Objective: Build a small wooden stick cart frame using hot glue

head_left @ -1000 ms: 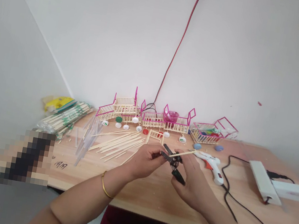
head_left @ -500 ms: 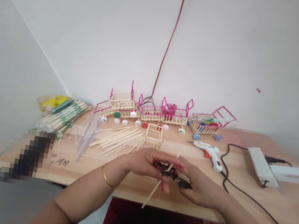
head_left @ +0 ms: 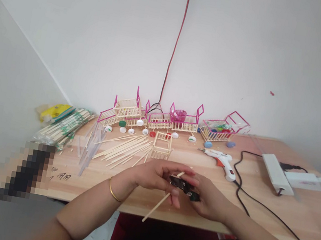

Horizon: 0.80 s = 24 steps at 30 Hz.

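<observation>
My left hand (head_left: 152, 175) is closed around a thin wooden stick (head_left: 155, 207), whose lower end slants down toward the table's front edge. In my right hand (head_left: 211, 198) sits a pair of dark metal pliers (head_left: 185, 187), partly covered by fingers. The pliers' head lies against the stick between both hands; whether the jaws bite it I cannot tell. Just beyond the hands stands a small unfinished wooden stick frame (head_left: 162, 145). Left of it, several loose wooden sticks (head_left: 125, 151) lie spread out.
Several small stick carts (head_left: 160, 121) with bottle-cap wheels line the wall. A white glue gun (head_left: 221, 162) lies right, its black cord running to the front. Farther right is a white power strip (head_left: 277, 173). Clear glue sticks (head_left: 89, 151) and bagged sticks (head_left: 67, 126) lie left.
The stick has slid down and left through the hands, and its upper end now barely shows past the fingers. The pliers have turned slightly. The whole view has shifted a little.
</observation>
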Tool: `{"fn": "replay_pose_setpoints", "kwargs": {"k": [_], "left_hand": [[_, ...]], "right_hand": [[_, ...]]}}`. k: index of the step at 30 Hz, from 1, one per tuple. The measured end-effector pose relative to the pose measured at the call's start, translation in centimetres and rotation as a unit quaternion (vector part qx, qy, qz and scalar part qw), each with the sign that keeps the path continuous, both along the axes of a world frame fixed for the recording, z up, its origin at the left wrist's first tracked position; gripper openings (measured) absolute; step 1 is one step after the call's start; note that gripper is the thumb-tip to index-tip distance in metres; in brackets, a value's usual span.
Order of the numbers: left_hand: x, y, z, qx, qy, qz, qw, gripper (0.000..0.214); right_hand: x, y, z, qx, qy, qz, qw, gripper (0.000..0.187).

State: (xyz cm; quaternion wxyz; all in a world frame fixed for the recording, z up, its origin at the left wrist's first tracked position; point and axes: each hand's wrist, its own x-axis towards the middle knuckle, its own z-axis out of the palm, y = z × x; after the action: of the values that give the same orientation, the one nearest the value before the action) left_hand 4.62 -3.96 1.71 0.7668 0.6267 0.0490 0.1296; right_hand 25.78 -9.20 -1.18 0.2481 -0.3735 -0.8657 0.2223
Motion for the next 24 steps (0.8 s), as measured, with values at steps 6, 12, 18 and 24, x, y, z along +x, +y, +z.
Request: {"fn": "replay_pose_setpoints", "kwargs": {"k": [6,12,18,24], "left_hand": [[-0.9,0.8,0.2,0.023,0.027,0.078,0.996,0.055],[-5.1,3.1,2.6,0.236,0.125,0.361,0.893,0.048],[-7.6,5.3,1.5,0.483,0.302,0.475,0.67,0.051],[-6.3,4.7,1.8,0.486,0.242,0.499,0.675,0.03]], "right_hand": [[1.5,0.2,1.2,-0.014,-0.039,-0.008,0.999,0.069],[3.0,0.2,0.6,0.01,-0.092,-0.095,0.991,0.062],[3.1,1.5,-1.7,0.082,-0.186,-0.199,0.959,0.048],[3.1,3.6,-2.5,0.103,-0.195,-0.226,0.949,0.054]]}}
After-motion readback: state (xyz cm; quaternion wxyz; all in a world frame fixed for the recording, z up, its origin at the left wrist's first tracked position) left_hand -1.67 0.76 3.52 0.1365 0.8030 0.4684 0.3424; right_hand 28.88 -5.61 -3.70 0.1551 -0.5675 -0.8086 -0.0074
